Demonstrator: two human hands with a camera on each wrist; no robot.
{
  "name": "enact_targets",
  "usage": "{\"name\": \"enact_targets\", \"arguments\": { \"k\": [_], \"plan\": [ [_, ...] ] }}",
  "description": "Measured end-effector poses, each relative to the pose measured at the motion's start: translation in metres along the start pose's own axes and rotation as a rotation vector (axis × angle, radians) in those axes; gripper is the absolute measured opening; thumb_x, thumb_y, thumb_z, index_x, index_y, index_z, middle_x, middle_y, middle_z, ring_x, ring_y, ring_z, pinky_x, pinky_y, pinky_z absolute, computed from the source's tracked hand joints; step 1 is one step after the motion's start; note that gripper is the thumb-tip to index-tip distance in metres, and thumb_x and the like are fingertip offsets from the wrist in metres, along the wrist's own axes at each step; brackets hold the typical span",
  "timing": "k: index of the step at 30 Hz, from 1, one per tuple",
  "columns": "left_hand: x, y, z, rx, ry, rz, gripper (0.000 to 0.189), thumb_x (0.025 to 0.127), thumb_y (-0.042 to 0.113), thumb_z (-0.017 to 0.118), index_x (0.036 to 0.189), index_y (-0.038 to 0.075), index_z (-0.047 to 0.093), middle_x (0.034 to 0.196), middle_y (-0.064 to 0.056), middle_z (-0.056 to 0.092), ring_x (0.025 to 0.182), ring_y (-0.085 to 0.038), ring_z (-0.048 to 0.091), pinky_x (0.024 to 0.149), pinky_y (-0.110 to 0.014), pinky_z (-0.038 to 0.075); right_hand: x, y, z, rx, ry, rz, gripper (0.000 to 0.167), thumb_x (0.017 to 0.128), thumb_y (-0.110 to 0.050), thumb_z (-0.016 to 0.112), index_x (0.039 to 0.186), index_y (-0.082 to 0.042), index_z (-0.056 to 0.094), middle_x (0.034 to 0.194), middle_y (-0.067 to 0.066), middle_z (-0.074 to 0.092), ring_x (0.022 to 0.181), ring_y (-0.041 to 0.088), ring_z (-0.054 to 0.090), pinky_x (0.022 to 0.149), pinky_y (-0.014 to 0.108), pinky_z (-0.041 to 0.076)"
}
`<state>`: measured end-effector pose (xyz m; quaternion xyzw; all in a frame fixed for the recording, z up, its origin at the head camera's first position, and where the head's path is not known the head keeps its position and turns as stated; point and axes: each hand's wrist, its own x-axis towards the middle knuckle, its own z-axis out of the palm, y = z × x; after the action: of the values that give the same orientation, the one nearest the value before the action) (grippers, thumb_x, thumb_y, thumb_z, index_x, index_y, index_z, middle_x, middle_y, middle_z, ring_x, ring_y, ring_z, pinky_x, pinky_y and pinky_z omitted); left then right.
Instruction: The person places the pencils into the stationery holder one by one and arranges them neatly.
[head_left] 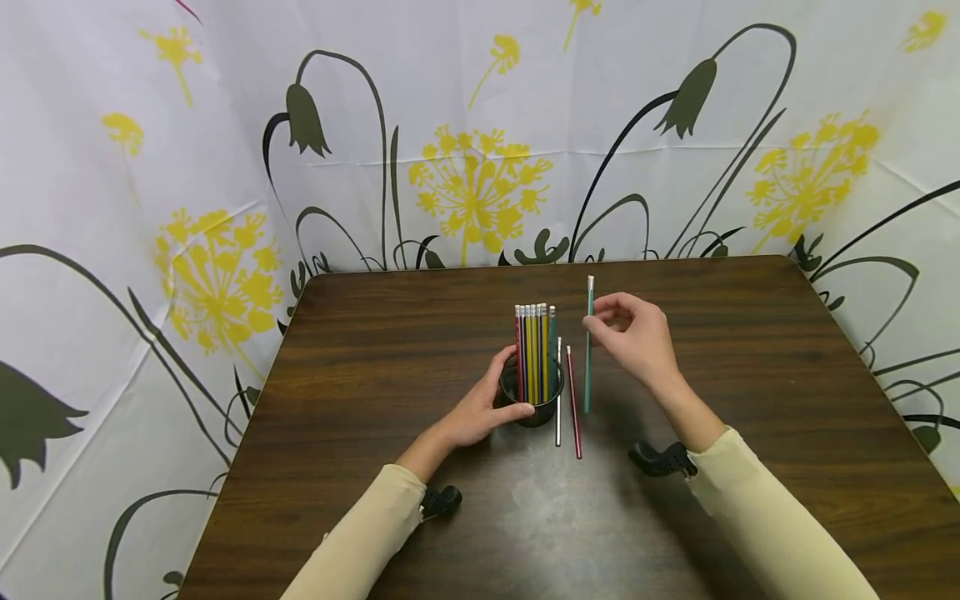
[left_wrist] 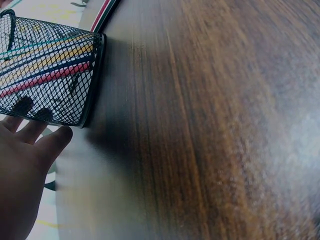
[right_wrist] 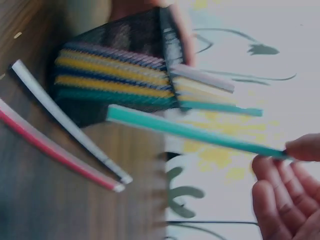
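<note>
A black mesh pencil cup (head_left: 534,414) stands upright on the table, holding several pencils (head_left: 534,346) in red, yellow, dark blue and teal, eraser ends up. My left hand (head_left: 477,410) grips the cup from its left side, thumb across the front near the rim; in the left wrist view fingers show behind the mesh (left_wrist: 55,95). To the right of the cup, my right hand (head_left: 637,337) pinches a teal pencil (right_wrist: 190,131) between thumb and fingers near its eraser end. That pencil hangs upright above the table, apart from the cup.
Just right of the cup, a silver-white pencil (head_left: 558,429) and a red pencil (head_left: 575,417) lie on the dark wooden table (head_left: 360,350). Behind the table's far edge hangs a white curtain (head_left: 510,100) with yellow and grey flowers. Black wrist devices (head_left: 660,460) show under both sleeves.
</note>
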<state>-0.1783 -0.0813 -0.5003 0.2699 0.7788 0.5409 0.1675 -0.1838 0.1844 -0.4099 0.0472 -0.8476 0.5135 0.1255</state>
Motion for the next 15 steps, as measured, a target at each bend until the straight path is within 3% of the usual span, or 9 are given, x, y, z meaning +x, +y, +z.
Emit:
{"name": "enact_targets", "arguments": {
  "k": [5,9,11,15],
  "plan": [
    [-0.001,0.001,0.0,-0.001,0.004,0.002,0.088,0.091,0.021,0.07,0.153,0.038,0.01,0.152,0.001,0.032,0.134,-0.019,0.038,0.111,-0.05,0.027,-0.01,-0.034,-0.004,0.232,0.018,-0.13,0.016,0.087,-0.002,0.072,0.101,0.004,0.067,0.084,0.016,0.068,0.06,0.011,0.063,0.053,0.027,0.053],
    [-0.002,0.002,0.0,-0.01,0.005,0.009,0.088,0.091,0.018,0.07,0.153,0.038,0.01,0.152,0.001,0.032,0.134,-0.018,0.038,0.112,-0.049,0.026,-0.019,-0.062,-0.003,0.266,0.022,-0.185,0.016,0.085,0.008,0.069,0.1,0.011,0.063,0.087,0.022,0.067,0.062,0.006,0.063,0.054,0.023,0.051],
    [-0.001,0.002,0.0,-0.013,0.003,0.012,0.088,0.092,0.016,0.07,0.153,0.038,0.01,0.152,0.001,0.031,0.134,-0.019,0.037,0.112,-0.049,0.026,-0.021,-0.062,0.002,0.253,0.023,-0.201,0.017,0.085,0.008,0.069,0.1,0.011,0.063,0.088,0.022,0.067,0.063,0.009,0.064,0.055,0.022,0.051],
    [-0.001,0.003,0.0,-0.014,0.003,0.019,0.087,0.092,0.014,0.069,0.153,0.036,0.011,0.152,0.0,0.032,0.135,-0.019,0.037,0.112,-0.05,0.026,-0.021,-0.042,0.016,0.217,-0.004,-0.228,0.018,0.085,0.005,0.071,0.102,0.006,0.065,0.09,0.016,0.068,0.065,0.018,0.066,0.059,0.022,0.051]
  ]
}}
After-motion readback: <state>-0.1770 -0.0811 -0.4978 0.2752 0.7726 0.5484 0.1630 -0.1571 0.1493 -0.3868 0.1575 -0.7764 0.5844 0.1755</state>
